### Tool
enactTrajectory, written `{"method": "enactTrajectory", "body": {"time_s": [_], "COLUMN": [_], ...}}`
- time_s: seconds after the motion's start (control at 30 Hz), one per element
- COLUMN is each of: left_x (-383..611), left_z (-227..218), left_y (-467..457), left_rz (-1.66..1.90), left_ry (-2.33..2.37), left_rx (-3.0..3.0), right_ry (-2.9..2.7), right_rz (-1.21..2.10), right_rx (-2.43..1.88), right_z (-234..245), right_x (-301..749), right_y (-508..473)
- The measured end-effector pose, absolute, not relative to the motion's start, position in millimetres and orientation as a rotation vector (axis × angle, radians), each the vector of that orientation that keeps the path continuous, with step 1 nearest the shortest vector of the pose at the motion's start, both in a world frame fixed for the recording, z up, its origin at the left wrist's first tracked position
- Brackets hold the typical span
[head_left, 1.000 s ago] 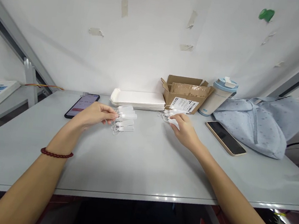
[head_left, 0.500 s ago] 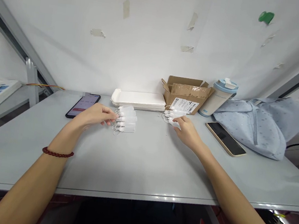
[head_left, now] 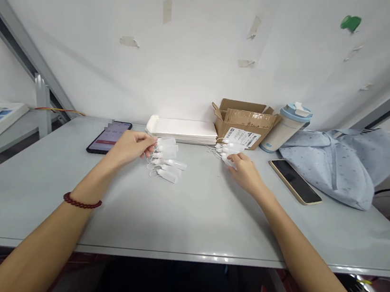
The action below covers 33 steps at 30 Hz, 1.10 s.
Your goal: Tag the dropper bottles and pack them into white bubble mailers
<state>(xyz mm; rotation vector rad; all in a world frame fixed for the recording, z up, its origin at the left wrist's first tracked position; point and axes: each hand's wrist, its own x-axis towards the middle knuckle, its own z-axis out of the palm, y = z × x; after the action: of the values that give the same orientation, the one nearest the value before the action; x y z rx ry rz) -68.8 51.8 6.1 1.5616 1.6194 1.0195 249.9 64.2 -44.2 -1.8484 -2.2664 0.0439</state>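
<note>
Several small translucent plastic bottles [head_left: 169, 150] with white caps and thin loops lie in a staggered row at centre left. My left hand [head_left: 132, 146], wearing a dark red braided bracelet, is closed, its thumb and fingertips pinching the cap end of the rearmost bottle [head_left: 167, 141]. A second cluster of similar small bottles [head_left: 231, 147] lies before the cardboard box. My right hand [head_left: 245, 171] has its thumb and forefinger closed on the nearest bottle of that cluster, which is partly hidden by the fingers.
Behind the bottles are a stack of white envelopes [head_left: 186, 130], an open cardboard box [head_left: 245, 128] and a tumbler [head_left: 285, 129]. A phone [head_left: 110, 137] lies left; another phone [head_left: 294, 181] and a light blue patterned bag [head_left: 332, 164] lie right. The grey table [head_left: 178, 220] ends at its front edge.
My left hand has shifted slightly back and right along its row. The front bottles there have fanned out and turned askew. My right hand has barely moved.
</note>
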Motion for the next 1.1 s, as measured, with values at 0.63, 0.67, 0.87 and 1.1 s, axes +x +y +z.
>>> {"method": "enactTrajectory", "body": {"time_s": [0.63,0.67,0.87,1.1], "left_x": [-19,-18,-15,-14], "left_z": [-17,-18,-21,-23], "left_y": [30,29,27,27], "left_rz": [0.768,0.749,0.69,0.653], "left_ry": [1.259,1.249,1.173,1.141], "left_rx": [1.715,1.713,1.752,1.751], "right_ry": [-1.89,-1.873,-1.876,-1.865], "right_rz": [0.786,0.839,0.966,0.957], "right_rx": [-1.277,-1.26,-1.202,-1.16], "right_z": [-20,-19,-19,-21], "right_x": [225,223,217,216], "right_y": [35,33,26,23]}}
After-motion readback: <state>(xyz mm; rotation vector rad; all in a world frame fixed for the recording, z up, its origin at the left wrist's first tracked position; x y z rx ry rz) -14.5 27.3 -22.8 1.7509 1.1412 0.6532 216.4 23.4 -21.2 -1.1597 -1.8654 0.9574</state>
